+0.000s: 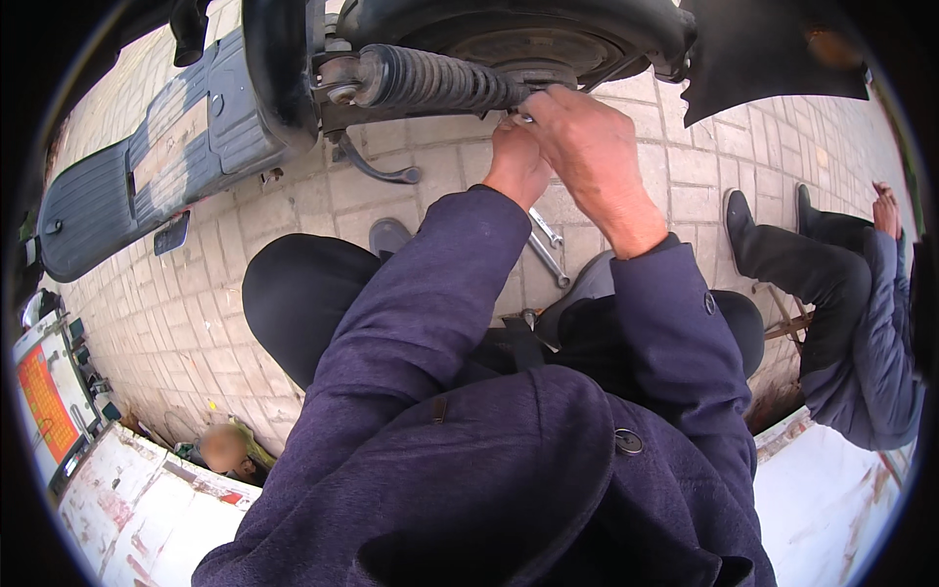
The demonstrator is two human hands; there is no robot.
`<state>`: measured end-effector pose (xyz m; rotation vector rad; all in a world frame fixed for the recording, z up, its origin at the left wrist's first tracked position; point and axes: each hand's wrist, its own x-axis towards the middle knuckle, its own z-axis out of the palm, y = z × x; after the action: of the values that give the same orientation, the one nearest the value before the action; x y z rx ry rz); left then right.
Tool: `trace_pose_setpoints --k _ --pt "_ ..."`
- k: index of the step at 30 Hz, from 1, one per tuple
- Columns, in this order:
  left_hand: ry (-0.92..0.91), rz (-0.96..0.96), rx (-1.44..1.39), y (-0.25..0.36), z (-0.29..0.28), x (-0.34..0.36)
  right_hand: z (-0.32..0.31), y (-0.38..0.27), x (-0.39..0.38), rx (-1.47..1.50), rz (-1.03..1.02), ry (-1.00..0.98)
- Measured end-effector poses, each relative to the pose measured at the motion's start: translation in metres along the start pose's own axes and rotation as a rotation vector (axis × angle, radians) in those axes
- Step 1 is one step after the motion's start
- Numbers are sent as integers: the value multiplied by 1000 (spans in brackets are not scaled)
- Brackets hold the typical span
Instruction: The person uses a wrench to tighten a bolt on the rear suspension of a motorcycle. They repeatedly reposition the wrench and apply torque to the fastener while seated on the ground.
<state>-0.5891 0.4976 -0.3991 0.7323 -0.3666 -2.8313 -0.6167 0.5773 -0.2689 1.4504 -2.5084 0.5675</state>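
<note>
Both my hands are together at the lower end of a spring shock absorber (430, 80) on a scooter, close to its wheel (533, 44). My right hand (592, 147) is closed, its fingers curled in at the shock's end. A small shiny bit shows by its fingertips, too little to name. Just beneath and partly behind it, my left hand (518, 157) is closed too, with its fingertips hidden. On the paving under my wrists lie a long wrench (550, 262) and a shorter wrench (545, 227).
The scooter's grey footboard (181, 147) stretches to the left, and a curved stand lever (381, 168) sticks out below the shock. A black mudguard (773, 64) hangs at upper right. A person (861, 293) sits at the right. A phone-like dark object (171, 235) lies at left.
</note>
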Motion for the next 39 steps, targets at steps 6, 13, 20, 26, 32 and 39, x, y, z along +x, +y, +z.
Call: trace_pose_setpoints --k 6,13,20,26,32,39 --pt "92 16 78 2 19 -12 -26 55 -18 398 396 -33" --pt "162 48 145 1 23 -10 -6 97 -47 253 494 -240" --pt "144 140 240 1 17 -4 28 93 -60 148 418 -63" --pt "156 178 275 1 16 -3 41 94 -61 266 502 -59" --pt "133 185 297 1 15 -3 39 95 -60 243 454 -42" --pt "108 141 216 2 19 -4 13 77 -41 49 381 -73"
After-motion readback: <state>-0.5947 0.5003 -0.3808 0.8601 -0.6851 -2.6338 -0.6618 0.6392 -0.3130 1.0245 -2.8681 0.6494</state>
